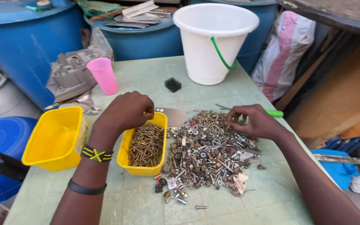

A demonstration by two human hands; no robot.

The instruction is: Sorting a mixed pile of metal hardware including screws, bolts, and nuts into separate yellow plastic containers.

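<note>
We are seeing an empty yellow rectangular plastic tub (55,139) sitting at the left of the pale green worn tabletop (146,73). Just right of it, the left hand (126,110) is hovering over the second yellow plastic tub (123,152), fingers curled together in a loose fist above its far rim; we cannot tell whether anything is pinched inside. That tub is holding brass-coloured long screws (146,143), mostly lying with their long axes running away from us, toward the white plastic bucket (213,41). Further right, the grey mixed heap of nuts, bolts and screws (207,156) is spreading across the table. The right hand (253,121) is resting on the heap's far edge, fingertips drawn together on small pieces.
</note>
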